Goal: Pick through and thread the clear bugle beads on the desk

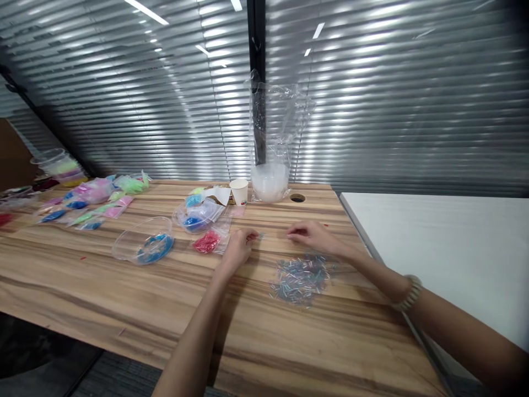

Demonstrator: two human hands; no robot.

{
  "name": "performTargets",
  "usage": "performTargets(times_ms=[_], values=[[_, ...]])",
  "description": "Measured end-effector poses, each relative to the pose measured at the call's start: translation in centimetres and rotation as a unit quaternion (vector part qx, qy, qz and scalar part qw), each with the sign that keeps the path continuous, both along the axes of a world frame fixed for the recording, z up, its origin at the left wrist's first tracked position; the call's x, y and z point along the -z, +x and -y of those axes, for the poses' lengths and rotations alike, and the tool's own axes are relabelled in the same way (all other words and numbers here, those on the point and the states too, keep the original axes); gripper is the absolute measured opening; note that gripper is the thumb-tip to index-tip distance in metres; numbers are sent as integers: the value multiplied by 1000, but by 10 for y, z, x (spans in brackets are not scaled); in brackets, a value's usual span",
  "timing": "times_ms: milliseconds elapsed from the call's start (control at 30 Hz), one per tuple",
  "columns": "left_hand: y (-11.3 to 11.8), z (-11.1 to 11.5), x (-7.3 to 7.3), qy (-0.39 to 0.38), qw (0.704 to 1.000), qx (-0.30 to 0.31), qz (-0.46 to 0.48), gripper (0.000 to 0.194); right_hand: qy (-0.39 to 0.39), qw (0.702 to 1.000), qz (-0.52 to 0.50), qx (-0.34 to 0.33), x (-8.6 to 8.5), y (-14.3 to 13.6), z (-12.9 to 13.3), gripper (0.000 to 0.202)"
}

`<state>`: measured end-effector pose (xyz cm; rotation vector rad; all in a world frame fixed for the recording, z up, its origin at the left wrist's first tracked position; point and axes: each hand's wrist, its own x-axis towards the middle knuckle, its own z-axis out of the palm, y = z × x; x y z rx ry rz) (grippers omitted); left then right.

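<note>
My left hand (241, 246) is closed in a pinch over the wooden table, left of the bead pile. A few tiny pale blue bugle beads (260, 236) show at its fingertips. Across a short gap, my right hand (309, 234) has its thumb and fingers pressed together above the pile; whatever they hold is too small to make out. Below it lies a loose pile of thin, shiny bugle beads (300, 280) in blue-grey tones. Close to my left hand is a small clear bag of red beads (206, 241).
A clear round container (144, 240) with a blue ring of material lies left. Another container (194, 215) holds small bags. Behind are a paper cup (238, 192) and bagged plastic bowls (270, 182). Colourful bags (95, 193) crowd the far left. A white table (446, 237) adjoins right.
</note>
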<state>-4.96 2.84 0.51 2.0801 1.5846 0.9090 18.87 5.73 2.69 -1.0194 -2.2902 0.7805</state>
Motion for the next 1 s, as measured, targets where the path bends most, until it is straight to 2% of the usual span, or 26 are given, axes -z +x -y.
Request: performTargets(times_ms=[100,200,300,400,533,667,833,1000], values=[[2,-2,5,-16,1000,14,10,40,19,999,5,47,-2,34,26,26],[6,-4,6,-12,1000,17,12,43,28,997,-14,63,-4,52,51,28],[11,-2,2,-1,1000,16,22,39,29,999,-6,38,-8,51,69,26],[16,6,-7,5,998,53,28,31,57,998,22,-30,-9,37,76,23],[13,24,-12,35,994,80,-65,21,101,990,49,-83,-6,14,64,21],[3,41,-5,76,981,99,-149,22,95,987,76,-107,-5,-3,41,18],[-2,52,8,118,979,117,-116,24,46,981,101,-158,-8,-12,16,14],[0,54,7,122,982,125,-70,17,-19,966,104,-237,-3,-15,-5,20]])
